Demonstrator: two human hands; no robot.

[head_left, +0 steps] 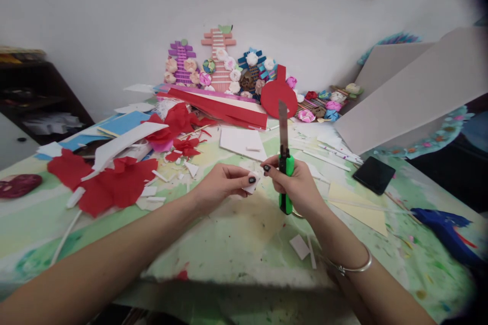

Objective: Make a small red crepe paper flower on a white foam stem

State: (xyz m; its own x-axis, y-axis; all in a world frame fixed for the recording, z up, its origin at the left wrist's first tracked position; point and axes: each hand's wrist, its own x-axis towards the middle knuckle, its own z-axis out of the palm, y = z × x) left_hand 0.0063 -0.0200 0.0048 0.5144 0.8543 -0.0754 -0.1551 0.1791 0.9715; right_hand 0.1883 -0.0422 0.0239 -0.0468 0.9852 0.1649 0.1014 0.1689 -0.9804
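Note:
My left hand (229, 184) is closed in a pinch on a small white foam piece (251, 183) above the table. Close by on the right, my right hand (292, 180) grips a green and black utility knife (285, 165), its long blade (283, 124) out and pointing up. The right thumb and fingertip come near the foam piece; whether they touch it I cannot tell. A white foam board (240, 141) with a small strip on it lies just beyond my hands. Below the right hand is a small white square offcut (299, 247).
Red crepe paper (114, 190) and white scraps cover the left. A red round cutout (278, 96) and paper-flower crafts (219, 63) stand at the back. On the right are a black phone-like slab (374, 175), a blue glue gun (446, 231) and large white boards (404, 91).

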